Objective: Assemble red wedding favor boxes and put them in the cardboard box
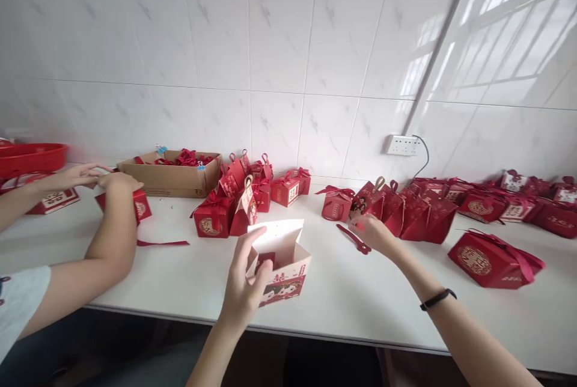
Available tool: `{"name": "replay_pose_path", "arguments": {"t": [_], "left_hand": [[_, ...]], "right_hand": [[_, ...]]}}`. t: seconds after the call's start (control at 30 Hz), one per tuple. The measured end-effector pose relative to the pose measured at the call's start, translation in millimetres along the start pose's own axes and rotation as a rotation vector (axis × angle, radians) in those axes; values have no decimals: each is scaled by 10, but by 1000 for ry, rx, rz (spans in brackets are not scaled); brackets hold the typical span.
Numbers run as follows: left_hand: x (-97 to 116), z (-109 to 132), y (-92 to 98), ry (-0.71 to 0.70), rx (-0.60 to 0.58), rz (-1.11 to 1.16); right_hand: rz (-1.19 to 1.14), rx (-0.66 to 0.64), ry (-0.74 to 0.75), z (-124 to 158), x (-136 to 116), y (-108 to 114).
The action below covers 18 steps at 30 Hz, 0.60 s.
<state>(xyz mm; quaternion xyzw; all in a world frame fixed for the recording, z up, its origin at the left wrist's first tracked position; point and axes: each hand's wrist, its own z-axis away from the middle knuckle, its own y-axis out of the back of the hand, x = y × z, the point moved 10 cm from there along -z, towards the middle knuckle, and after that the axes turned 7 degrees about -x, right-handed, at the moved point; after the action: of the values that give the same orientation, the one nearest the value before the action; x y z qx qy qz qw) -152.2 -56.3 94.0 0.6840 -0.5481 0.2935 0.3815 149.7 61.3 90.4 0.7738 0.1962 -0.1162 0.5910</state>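
My left hand (246, 282) is wrapped round the near left side of an open paper gift box (288, 291), its thumb over the rim. The box stands upright near the table's front edge, flaps up, with a cream inside and printed figures on its red front. Something red lies inside it, too hidden to name. To the right, my right hand (374, 232) has its fingers drawn together by the row of red gift boxes (417, 219). A bit of red shows at its fingertips; what it is I cannot make out. Just below lies a narrow red strip (354, 238) with a shaped end.
On the left, a co-worker's hands (115, 181) work at a red box (142, 205). A cardboard carton (171, 179) of red ribbons stands against the wall. Finished-looking boxes (214, 216) cluster mid-table, and a ribboned box (493, 261) sits at right. A wall socket (402, 145) holds a cable.
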Motion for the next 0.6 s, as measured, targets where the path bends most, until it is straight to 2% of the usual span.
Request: {"name": "replay_pose_path", "arguments": {"t": [0.1, 0.2, 0.27, 0.37, 0.53, 0.6], "left_hand": [[256, 190, -241, -301, -60, -134], [443, 386, -474, -530, -89, -211], [515, 466, -576, -623, -83, -221], [557, 498, -628, -680, -28, -209], [617, 451, -622, -711, 140, -245], [682, 406, -697, -737, 133, -256]], "right_hand": [[29, -5, -76, 99, 434, -240], [12, -34, -66, 205, 587, -453], [-10, -49, -47, 250, 633, -542], [-60, -26, -33, 279, 716, -574], [-185, 86, -63, 303, 892, -485], [-234, 111, -72, 313, 926, -463]]}}
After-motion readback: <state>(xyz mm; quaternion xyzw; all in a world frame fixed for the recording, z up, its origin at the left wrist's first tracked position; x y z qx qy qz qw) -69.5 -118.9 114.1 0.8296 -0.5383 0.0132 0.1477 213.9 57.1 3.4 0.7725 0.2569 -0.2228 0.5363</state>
